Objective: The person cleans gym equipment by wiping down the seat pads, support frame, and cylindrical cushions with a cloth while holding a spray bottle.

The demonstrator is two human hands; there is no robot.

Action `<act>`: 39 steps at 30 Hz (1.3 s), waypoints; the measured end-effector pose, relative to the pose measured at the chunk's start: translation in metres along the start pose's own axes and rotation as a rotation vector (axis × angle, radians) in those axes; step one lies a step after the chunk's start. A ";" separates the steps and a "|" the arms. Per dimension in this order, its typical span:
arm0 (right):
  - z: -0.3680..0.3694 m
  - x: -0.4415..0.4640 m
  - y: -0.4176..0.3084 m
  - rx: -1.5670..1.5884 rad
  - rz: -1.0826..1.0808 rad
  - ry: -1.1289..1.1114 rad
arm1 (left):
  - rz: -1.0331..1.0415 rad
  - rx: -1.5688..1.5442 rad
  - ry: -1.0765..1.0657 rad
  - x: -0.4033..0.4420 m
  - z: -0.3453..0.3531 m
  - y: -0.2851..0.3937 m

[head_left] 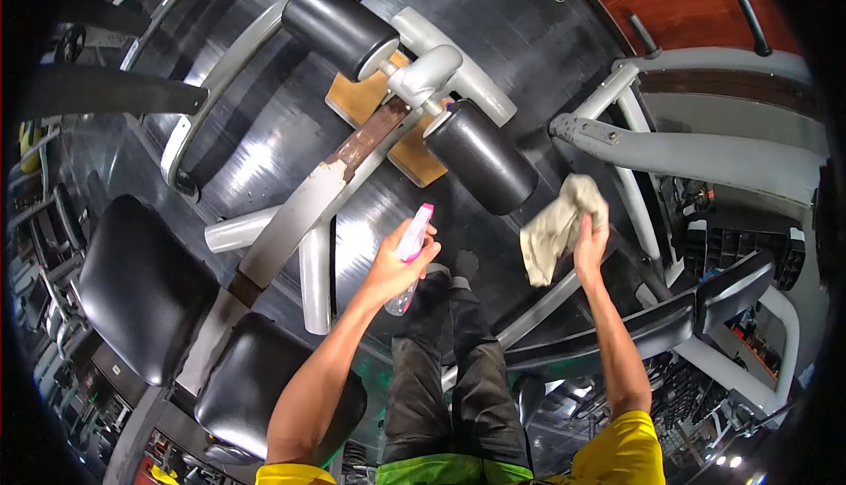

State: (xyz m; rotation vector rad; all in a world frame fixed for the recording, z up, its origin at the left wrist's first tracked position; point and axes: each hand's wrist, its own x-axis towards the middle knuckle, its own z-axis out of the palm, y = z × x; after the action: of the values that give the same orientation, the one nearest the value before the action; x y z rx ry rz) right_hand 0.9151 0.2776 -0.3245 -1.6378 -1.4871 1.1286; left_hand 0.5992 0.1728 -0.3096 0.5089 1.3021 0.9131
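Note:
In my left hand is a clear spray bottle with a pink and white top, its nozzle pointing up and away from me. My right hand grips a crumpled beige cloth, which hangs to the left of the fingers. Beyond my hands stands a gym machine with two black foam rollers, one at the upper left and one between the cloth and the bottle. Neither hand touches the rollers. A grey metal beam runs from the rollers down to the black seat pads.
Two black pads lie at the lower left. A long black bench crosses the lower right. Grey machine frames stand on the right, and a curved frame at the upper left. Wooden boards lie under the rollers.

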 end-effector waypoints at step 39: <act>0.119 0.057 -0.049 -0.642 -0.618 -0.364 | 0.035 0.025 0.028 0.004 -0.002 0.000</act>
State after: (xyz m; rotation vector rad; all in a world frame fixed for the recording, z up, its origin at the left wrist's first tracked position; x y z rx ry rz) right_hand 0.7862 0.3313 -0.3405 -1.1940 -2.5592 0.6403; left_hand 0.5969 0.1754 -0.3124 0.5419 1.3352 0.9373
